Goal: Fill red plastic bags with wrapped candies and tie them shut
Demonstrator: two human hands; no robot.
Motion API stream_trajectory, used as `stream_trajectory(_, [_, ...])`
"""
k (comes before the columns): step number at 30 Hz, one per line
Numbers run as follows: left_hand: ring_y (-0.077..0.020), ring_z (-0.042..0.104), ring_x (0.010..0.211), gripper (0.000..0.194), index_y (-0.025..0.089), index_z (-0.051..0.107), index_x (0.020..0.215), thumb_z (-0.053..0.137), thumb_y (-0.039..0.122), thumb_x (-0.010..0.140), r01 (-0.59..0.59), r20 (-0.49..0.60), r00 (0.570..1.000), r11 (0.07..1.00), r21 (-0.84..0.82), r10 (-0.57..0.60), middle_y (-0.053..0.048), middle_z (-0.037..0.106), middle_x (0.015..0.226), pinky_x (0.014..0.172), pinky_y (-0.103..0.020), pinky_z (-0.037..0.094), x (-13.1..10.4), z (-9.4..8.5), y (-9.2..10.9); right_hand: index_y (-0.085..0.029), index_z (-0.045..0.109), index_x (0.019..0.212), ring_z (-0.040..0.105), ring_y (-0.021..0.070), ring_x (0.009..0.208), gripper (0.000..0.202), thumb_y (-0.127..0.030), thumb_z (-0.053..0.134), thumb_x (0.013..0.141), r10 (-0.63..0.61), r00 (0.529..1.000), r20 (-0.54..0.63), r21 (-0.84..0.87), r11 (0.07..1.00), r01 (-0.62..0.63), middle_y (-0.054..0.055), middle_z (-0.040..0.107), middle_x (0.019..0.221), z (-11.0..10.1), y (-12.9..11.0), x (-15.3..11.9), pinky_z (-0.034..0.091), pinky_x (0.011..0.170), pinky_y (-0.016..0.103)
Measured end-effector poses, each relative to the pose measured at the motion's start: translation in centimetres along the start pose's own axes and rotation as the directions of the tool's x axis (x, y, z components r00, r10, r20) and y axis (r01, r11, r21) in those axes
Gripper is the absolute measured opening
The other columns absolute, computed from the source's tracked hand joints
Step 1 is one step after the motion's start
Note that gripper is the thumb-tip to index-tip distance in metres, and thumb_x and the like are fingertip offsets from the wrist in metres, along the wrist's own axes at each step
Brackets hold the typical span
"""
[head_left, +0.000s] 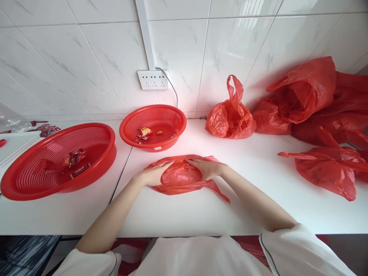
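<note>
A red plastic bag [181, 174] lies spread on the white table in front of me, its mouth facing up. My left hand [156, 173] is at the bag's left side, fingers stretched along the inside of the rim. On the right side of the mouth, my right hand [204, 168] lies with its fingers spread against the plastic. Both hands touch the bag, and neither is closed round it. One bag handle trails toward the right front. Beyond the bag stands a red basket [169, 144] with a few small wrapped packets [145, 131] in it.
A larger red basket [107, 153] with dark red packets [75, 158] stands at the left. Filled red bags [230, 119] line the wall at the right, and another bag [324, 172] sits nearer. A power strip [153, 79] is on the tiled wall.
</note>
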State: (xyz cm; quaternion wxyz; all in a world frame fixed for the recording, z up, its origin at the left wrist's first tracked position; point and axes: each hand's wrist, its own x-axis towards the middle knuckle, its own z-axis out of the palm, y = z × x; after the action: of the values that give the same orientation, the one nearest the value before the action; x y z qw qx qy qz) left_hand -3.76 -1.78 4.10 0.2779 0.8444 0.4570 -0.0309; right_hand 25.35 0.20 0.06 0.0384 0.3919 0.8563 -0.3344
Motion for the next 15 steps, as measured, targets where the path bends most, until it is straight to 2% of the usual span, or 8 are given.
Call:
stream_trajectory(3, [-0.0307, 0.043, 0.131, 0.068, 0.034, 0.049, 0.136, 0.068, 0.045, 0.072, -0.045, -0.103, 0.994, 0.973, -0.226, 0.023, -0.003, 0.048, 0.143, 0.107, -0.042, 0.037, 0.2, -0.1, -0.9, -0.033, 0.002, 0.152, 0.030, 0.0316, 0.140, 0.117, -0.040, 0.074, 0.060, -0.013, 1.000, 0.025, 0.048, 0.999, 0.012, 0.001, 0.006, 0.160, -0.4, 0.5, -0.1, 0.036, 0.108, 0.040])
stream_trajectory(5, [-0.0306, 0.048, 0.127, 0.064, 0.027, 0.057, 0.126, 0.073, 0.047, 0.068, -0.037, -0.199, 0.978, 0.891, -0.453, -0.061, -0.008, 0.055, 0.135, 0.107, -0.042, 0.037, 0.6, -0.1, -1.4, -0.032, 0.011, 0.152, 0.030, 0.0318, 0.140, 0.110, -0.041, 0.074, 0.062, -0.019, 1.000, 0.002, 0.045, 0.999, 0.019, 0.002, 0.009, 0.160, -0.9, 0.3, -0.2, 0.035, 0.109, 0.041])
stream_trajectory(6, [-0.0303, 0.053, 0.122, 0.060, 0.024, 0.059, 0.121, 0.072, 0.050, 0.069, -0.030, -0.236, 0.962, 0.801, -0.598, -0.140, -0.010, 0.061, 0.128, 0.105, -0.043, 0.040, 0.8, -0.1, -1.5, -0.030, 0.019, 0.151, 0.030, 0.0317, 0.140, 0.102, -0.044, 0.072, 0.065, -0.026, 0.999, -0.033, 0.046, 0.999, 0.027, 0.004, 0.014, 0.159, -1.3, 0.0, -0.3, 0.033, 0.110, 0.042])
stream_trajectory(8, [-0.0290, 0.064, 0.105, 0.055, 0.018, 0.058, 0.110, 0.064, 0.058, 0.074, -0.026, -0.227, 0.913, 0.507, -0.861, -0.339, -0.013, 0.070, 0.103, 0.094, -0.043, 0.049, 1.2, -0.4, -1.6, -0.026, 0.039, 0.144, 0.037, 0.0301, 0.136, 0.079, -0.049, 0.066, 0.074, -0.057, 0.986, -0.158, 0.065, 0.996, 0.068, 0.007, 0.032, 0.153, -2.3, -1.1, -0.5, 0.033, 0.110, 0.042])
stream_trajectory(10, [-0.0291, 0.069, 0.090, 0.057, 0.015, 0.055, 0.102, 0.058, 0.065, 0.075, -0.037, -0.122, 0.864, 0.180, -0.983, -0.488, -0.013, 0.070, 0.083, 0.079, -0.040, 0.055, 1.5, -0.9, -1.4, -0.023, 0.054, 0.133, 0.051, 0.0270, 0.125, 0.056, -0.047, 0.058, 0.083, -0.098, 0.943, -0.317, 0.098, 0.986, 0.136, 0.009, 0.053, 0.137, -3.6, -2.8, -1.0, 0.039, 0.105, 0.041])
stream_trajectory(11, [-0.0296, 0.070, 0.087, 0.059, 0.015, 0.054, 0.100, 0.057, 0.067, 0.074, -0.054, -0.073, 0.849, 0.053, -0.997, -0.524, -0.013, 0.069, 0.080, 0.074, -0.038, 0.057, 1.6, -1.3, -1.2, -0.023, 0.058, 0.127, 0.057, 0.0251, 0.117, 0.047, -0.045, 0.056, 0.086, -0.119, 0.917, -0.381, 0.114, 0.978, 0.174, 0.009, 0.061, 0.128, -4.3, -3.7, -1.4, 0.043, 0.101, 0.040])
stream_trajectory(13, [-0.0304, 0.069, 0.090, 0.058, 0.014, 0.055, 0.100, 0.059, 0.065, 0.074, -0.129, -0.044, 0.839, -0.119, -0.985, -0.543, -0.016, 0.070, 0.085, 0.069, -0.036, 0.058, 2.0, -1.9, -0.8, -0.022, 0.062, 0.118, 0.064, 0.0218, 0.104, 0.036, -0.041, 0.054, 0.088, -0.158, 0.875, -0.458, 0.139, 0.959, 0.246, 0.007, 0.069, 0.112, -5.8, -5.6, -2.3, 0.048, 0.093, 0.037])
stream_trajectory(15, [-0.0297, 0.069, 0.095, 0.052, 0.013, 0.056, 0.104, 0.061, 0.056, 0.077, -0.254, -0.106, 0.834, -0.207, -0.945, -0.542, -0.016, 0.070, 0.094, 0.070, -0.034, 0.059, 2.4, -2.4, -0.5, -0.022, 0.064, 0.113, 0.066, 0.0200, 0.098, 0.032, -0.040, 0.055, 0.088, -0.196, 0.842, -0.503, 0.144, 0.941, 0.305, 0.005, 0.071, 0.104, -7.1, -7.4, -3.2, 0.050, 0.089, 0.035])
